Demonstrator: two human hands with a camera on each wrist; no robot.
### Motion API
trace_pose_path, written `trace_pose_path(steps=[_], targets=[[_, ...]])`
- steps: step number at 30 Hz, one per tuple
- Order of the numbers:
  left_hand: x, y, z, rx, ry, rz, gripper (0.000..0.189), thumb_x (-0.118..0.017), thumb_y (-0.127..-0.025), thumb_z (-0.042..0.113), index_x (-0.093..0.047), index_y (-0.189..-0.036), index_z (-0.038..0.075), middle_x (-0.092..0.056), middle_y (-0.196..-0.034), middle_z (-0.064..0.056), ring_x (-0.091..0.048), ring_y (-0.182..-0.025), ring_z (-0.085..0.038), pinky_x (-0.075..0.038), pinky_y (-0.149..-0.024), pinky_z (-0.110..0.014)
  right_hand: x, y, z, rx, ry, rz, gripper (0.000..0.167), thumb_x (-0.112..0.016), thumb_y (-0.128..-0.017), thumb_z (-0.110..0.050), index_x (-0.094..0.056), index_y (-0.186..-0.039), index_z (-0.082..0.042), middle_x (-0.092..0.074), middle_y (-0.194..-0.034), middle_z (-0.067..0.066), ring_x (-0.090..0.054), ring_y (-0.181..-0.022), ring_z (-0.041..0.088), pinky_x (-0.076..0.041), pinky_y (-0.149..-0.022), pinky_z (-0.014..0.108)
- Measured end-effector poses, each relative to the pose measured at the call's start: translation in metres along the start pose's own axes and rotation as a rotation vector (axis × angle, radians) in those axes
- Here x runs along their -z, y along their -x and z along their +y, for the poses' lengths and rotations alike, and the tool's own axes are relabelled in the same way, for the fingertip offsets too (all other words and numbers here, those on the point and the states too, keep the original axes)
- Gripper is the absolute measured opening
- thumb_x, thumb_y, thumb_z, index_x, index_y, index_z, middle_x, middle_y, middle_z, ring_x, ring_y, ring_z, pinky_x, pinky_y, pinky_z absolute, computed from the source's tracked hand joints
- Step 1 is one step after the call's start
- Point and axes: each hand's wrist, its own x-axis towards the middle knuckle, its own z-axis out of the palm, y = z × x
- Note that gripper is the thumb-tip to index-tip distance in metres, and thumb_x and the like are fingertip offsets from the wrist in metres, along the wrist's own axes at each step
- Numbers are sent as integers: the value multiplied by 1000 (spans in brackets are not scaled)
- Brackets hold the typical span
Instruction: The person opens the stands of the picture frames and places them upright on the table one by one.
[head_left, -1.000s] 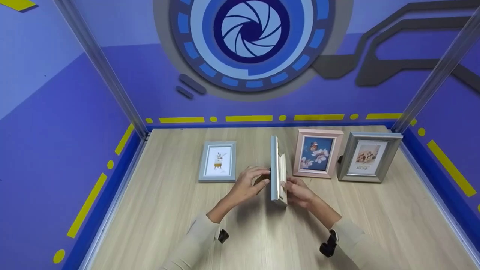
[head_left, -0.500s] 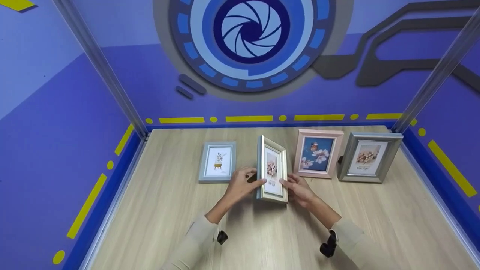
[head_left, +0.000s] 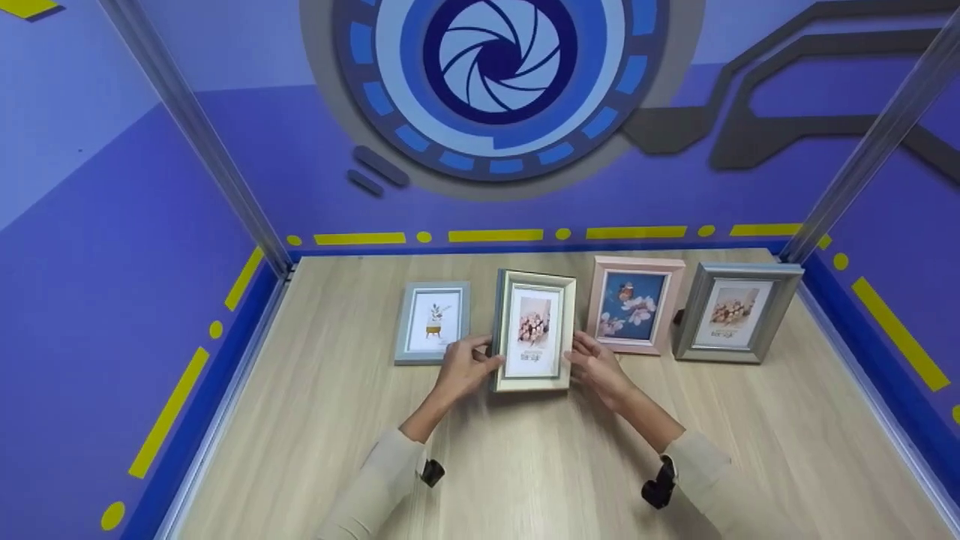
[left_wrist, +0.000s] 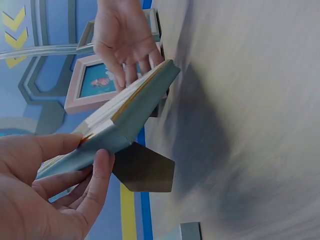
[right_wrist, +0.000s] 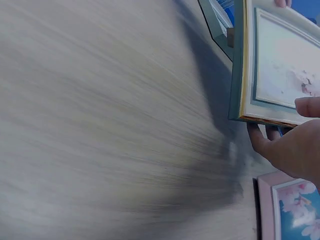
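Both hands hold a pale champagne picture frame (head_left: 534,322) with a blue-grey outer edge and a bouquet print facing the head camera. My left hand (head_left: 461,371) pinches its left side, thumb at the front edge and fingers behind. At the right side, my right hand (head_left: 600,371) grips with the thumb on the front and fingers curled underneath, as the right wrist view shows. In the left wrist view a dark brown stand leg (left_wrist: 145,170) sticks out from the back. The picture frame casts a shadow on the table below it.
A light blue picture frame (head_left: 433,322) with a plant print is just left of the left hand. To the right stand a pink picture frame (head_left: 636,304) with blossoms and a grey-silver picture frame (head_left: 735,311). A purple-blue wall (head_left: 450,214) closes off the table's back.
The held picture frame has turned from edge-on to face the head camera, its left side swinging left. My left hand has moved left with it; the right hand has stayed at the right edge.
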Motion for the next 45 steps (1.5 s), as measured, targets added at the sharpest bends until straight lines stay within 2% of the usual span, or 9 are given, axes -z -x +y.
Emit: trace_pose_path(steps=[4, 10, 14, 19, 27, 32, 37, 42, 45], targets=[[0, -4, -7, -2, 27, 24, 40, -73, -91, 5, -65, -127, -11, -74, -99, -25, -74, -84, -32, -61, -65, -30, -2, -3, -4, 48, 33, -28, 71, -50, -102, -4, -13, -161, 5, -17, -168, 26, -22, -155, 40, -27, -123, 58], [-3, -16, -17, 30, 37, 59, 38, -71, -90, -1, -66, -127, -9, -73, -101, -25, -73, -83, -29, -61, -64, -28, -7, -7, -13, 93, 56, -20, 73, -49, -101, 0, -8, -161, 6, -12, -168, 29, -16, -156, 43, -22, -125, 55], [-8, -27, -26, 47, 20, 103, 40, -70, -90, -3, -64, -128, -11, -74, -103, -27, -74, -89, -33, -63, -73, -33, -10, -11, -19, 131, 112, 7, 74, -50, -99, 1, -9, -161, 6, -13, -167, 30, -15, -156, 44, -21, -126, 55], [-14, -41, -34, 18, 6, 169, 37, -68, -90, -6, -66, -126, -10, -73, -110, -27, -73, -100, -37, -62, -87, -43, -15, -19, -24, 157, 165, 39, 79, -54, -98, 1, -7, -161, 5, -12, -168, 30, -12, -157, 44, -17, -127, 53], [-27, -58, -50, -32, 2, 244, 29, -68, -88, -9, -69, -117, -12, -74, -105, -28, -73, -98, -40, -61, -89, -45, -18, -30, -23, 129, 188, 71, 82, -55, -99, -2, -1, -162, 3, -3, -170, 27, -6, -158, 42, -17, -128, 54], [-32, -62, -54, -13, 13, 249, 29, -67, -88, -10, -69, -117, -11, -74, -107, -28, -73, -99, -39, -60, -90, -45, -17, -32, -21, 131, 173, 79, 83, -55, -99, -1, -2, -162, 2, -2, -169, 27, -5, -158, 43, -15, -127, 56], [-33, -67, -51, 13, 8, 240, 27, -66, -89, -10, -69, -117, -11, -73, -107, -27, -72, -100, -38, -60, -89, -46, -19, -33, -20, 131, 164, 97, 84, -55, -98, 1, -1, -162, 1, 0, -170, 27, -4, -158, 44, -15, -127, 56], [-32, -70, -49, 1, -23, 231, 22, -66, -89, -10, -69, -111, -11, -73, -104, -27, -72, -97, -38, -61, -86, -46, -20, -37, -18, 141, 172, 117, 87, -57, -95, 2, -1, -162, 1, 0, -170, 25, -5, -158, 44, -15, -128, 54], [-32, -69, -49, 19, -27, 223, 26, -66, -90, -9, -68, -116, -12, -73, -107, -28, -71, -100, -37, -60, -88, -46, -19, -38, -15, 127, 171, 122, 87, -57, -95, 3, -2, -163, 0, 0, -170, 25, -6, -158, 44, -15, -128, 54]])
